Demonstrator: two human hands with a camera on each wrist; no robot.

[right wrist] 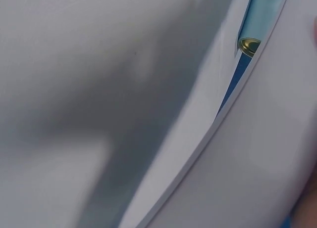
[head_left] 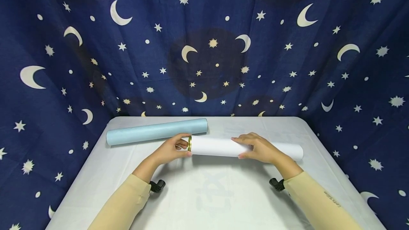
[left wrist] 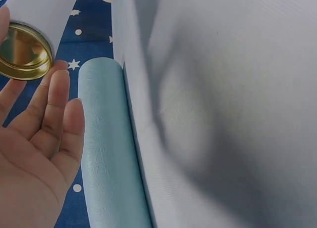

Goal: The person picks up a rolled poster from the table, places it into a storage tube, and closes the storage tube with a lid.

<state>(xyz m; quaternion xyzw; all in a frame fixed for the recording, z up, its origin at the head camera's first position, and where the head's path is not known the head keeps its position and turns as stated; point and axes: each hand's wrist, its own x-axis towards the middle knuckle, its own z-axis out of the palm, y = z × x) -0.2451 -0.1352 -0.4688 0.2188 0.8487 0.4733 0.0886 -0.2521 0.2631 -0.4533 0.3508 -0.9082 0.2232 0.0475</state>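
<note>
A long white tube [head_left: 212,146] lies crosswise in front of me, with a gold metal cap [left wrist: 25,50] at its left end. My left hand [head_left: 172,148] holds that capped end, its thumb and forefinger on opposite sides of the rim; the other fingers are loosely bent beside it. Farther right along the tube, my right hand [head_left: 258,148] grips it from above, thumb on the near side and fingers on the far side. In the right wrist view a long straight edge runs along the white surface [right wrist: 237,154]. The palm side of the right hand is hidden.
Behind the left hand a light blue tube [head_left: 156,131] lies slantwise on the white-covered table [head_left: 211,201]; its right end has a gold cap [right wrist: 249,46]. A dark blue curtain [head_left: 211,59] with moons and stars surrounds the table at the back and sides.
</note>
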